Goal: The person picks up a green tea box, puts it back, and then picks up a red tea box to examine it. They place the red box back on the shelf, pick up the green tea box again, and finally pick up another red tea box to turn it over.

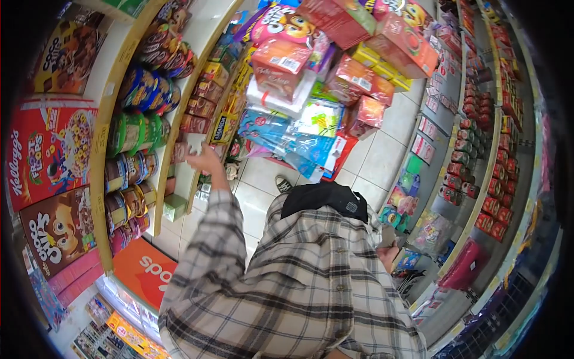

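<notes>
My left hand (206, 161) reaches out to the shelf on the left, its fingers stretched toward a gap in the row of small boxes. Beside the fingertips stands a pinkish box (179, 152), and dark red boxes (201, 107) line the shelf just beyond. A yellow and black packet (224, 128) lies close by the hand, on the side toward the aisle. My right hand (388, 256) hangs low by my hip, partly covered by the plaid sleeve, and its fingers are mostly hidden.
In front of me rises a pile of red boxes (281, 69), a pink cereal bag (281, 25) and blue packets (308, 146). Green-lidded tubs (134, 133) and cereal boxes (51, 149) fill the left shelves. Cans (460, 173) stand on the right shelves. White floor tiles (382, 155) run between.
</notes>
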